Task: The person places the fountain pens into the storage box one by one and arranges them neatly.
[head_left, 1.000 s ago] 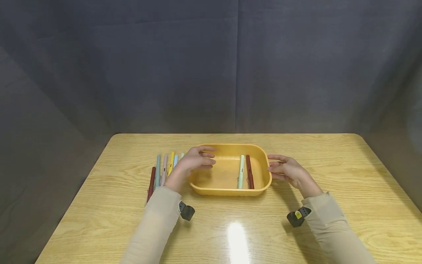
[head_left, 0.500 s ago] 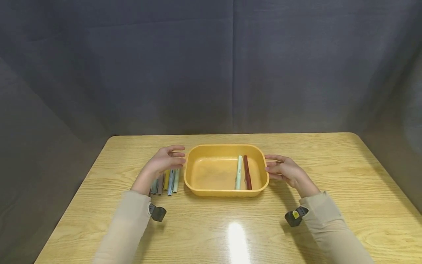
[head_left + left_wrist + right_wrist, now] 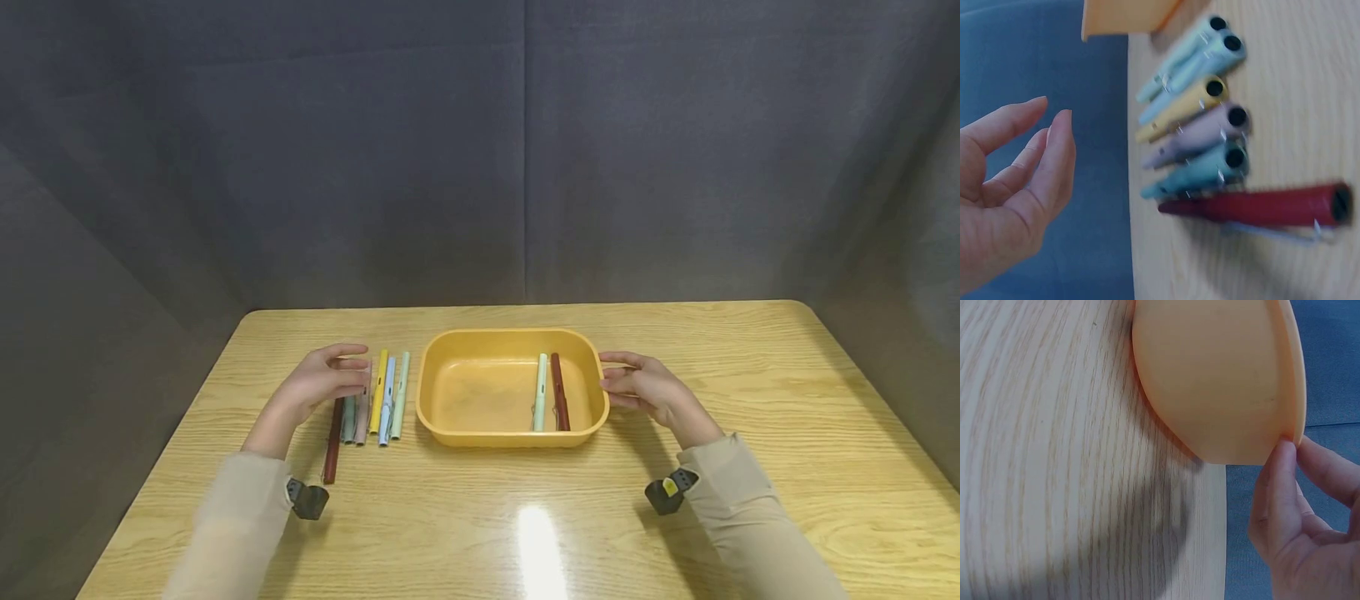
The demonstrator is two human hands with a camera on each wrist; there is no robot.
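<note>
Had the right hand (image 3: pixel 645 387) pinching the yellow tray (image 3: pixel 472 398) lower center and the left hand (image 3: pixel 318 379) empty, narrow gap, by the pens (image 3: pixel 378 392) lower left of center, so probably just needed steady bracing, tbh.

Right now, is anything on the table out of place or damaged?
The dark red pen on the table looks out of line: its near end sticks out past the other pens beside it. No spill or damage shows.

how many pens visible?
8. Two in the tray: light green pen, red pen. Six on the table left of it, left to right: second red pen, teal pen, mauve pen, yellow pen, blue pen, second light green pen. None seems hidden.
</note>
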